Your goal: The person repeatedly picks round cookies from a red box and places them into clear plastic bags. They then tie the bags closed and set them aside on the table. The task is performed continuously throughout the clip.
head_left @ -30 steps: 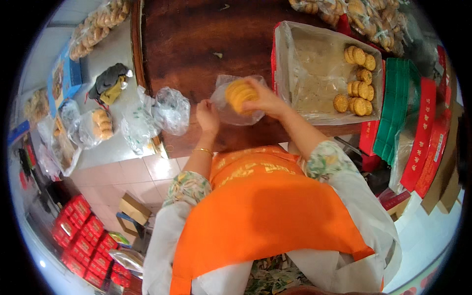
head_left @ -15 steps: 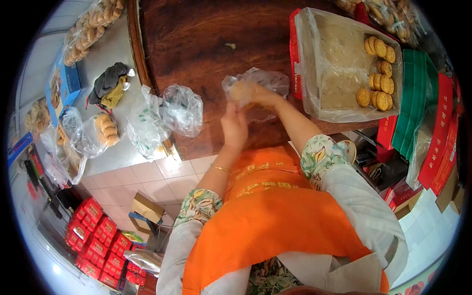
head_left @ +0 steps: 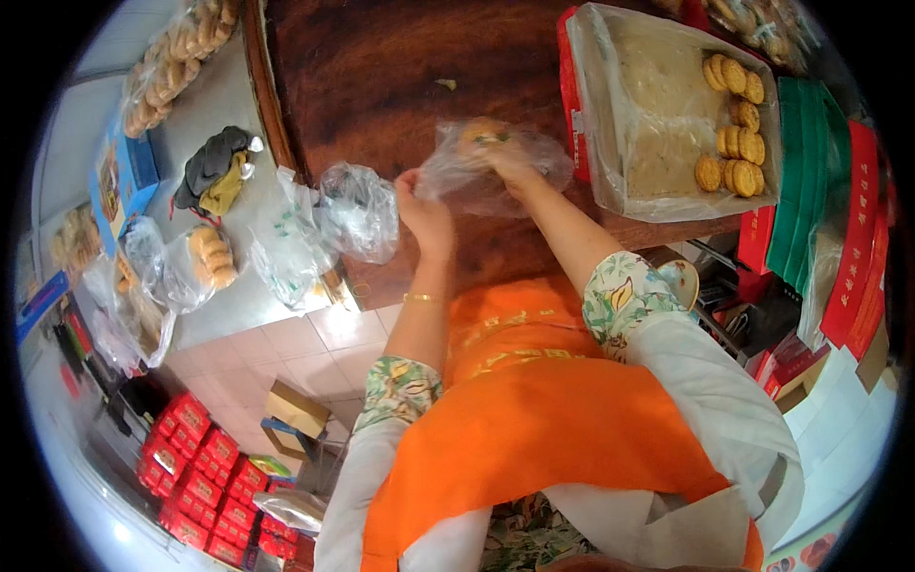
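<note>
A clear plastic bag (head_left: 453,172) is stretched between my hands over the dark wooden table. My left hand (head_left: 427,217) pinches the bag's near left edge between thumb and fingers. Reaching into the plastic from the right, my right hand (head_left: 512,170) has its fingers around golden round pastries (head_left: 482,133) at the bag's far end. Film and blur partly hide these fingers, and I cannot count the pastries. A lined tray (head_left: 648,124) to the right bears more round pastries (head_left: 732,174) along its right side.
Crumpled clear bags (head_left: 357,212) lie left of my left hand, at the table's edge. On the metal counter further left are dark cloths (head_left: 214,167) and bagged pastries (head_left: 210,253). Green cartons (head_left: 801,181) and red boxes (head_left: 853,238) stand right of the tray.
My right hand has pushed forward with the pastries deeper into the bag. My left hand has moved left, drawing the bag's edge out.
</note>
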### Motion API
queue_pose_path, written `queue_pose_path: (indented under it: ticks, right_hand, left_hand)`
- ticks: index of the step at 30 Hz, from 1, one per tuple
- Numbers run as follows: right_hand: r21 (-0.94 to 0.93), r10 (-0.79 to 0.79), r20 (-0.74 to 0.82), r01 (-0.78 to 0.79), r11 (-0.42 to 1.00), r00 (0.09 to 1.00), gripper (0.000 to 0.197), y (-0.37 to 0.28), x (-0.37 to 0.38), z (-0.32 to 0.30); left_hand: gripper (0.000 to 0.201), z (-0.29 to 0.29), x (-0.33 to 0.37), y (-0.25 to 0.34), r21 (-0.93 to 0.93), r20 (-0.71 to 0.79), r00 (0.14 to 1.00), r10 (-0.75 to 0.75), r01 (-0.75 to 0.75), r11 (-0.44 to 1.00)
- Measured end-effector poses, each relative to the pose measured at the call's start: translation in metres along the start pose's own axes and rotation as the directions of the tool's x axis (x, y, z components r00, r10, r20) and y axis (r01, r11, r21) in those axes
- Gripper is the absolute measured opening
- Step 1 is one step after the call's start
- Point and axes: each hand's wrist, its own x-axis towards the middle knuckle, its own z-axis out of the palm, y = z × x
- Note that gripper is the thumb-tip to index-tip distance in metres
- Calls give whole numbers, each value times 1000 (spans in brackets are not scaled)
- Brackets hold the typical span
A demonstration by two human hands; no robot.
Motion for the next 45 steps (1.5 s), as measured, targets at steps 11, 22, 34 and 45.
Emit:
queue_pose_path:
  ticks: [11,22,34,45]
  right_hand:
    - [361,-100,143,42,932,985,43,-27,6,49]
    - [-491,-356,125,370,789,926,90,3,31,80]
    - [-353,-373,515,587,729,772,35,-136,-91,-40]
    - [373,105,-837,420,827,538,39,-180,8,-370]
  left_hand:
    - [20,41,-6,-47,-18,-8,947,-322,322,947]
    - [40,-15,3,-30,26,103,888,-448,448,894]
    - [38,-33,-3,-28,-258,147,928,-342,369,893]
    - [21,-26,-7,29,-271,37,848,-529,518,811]
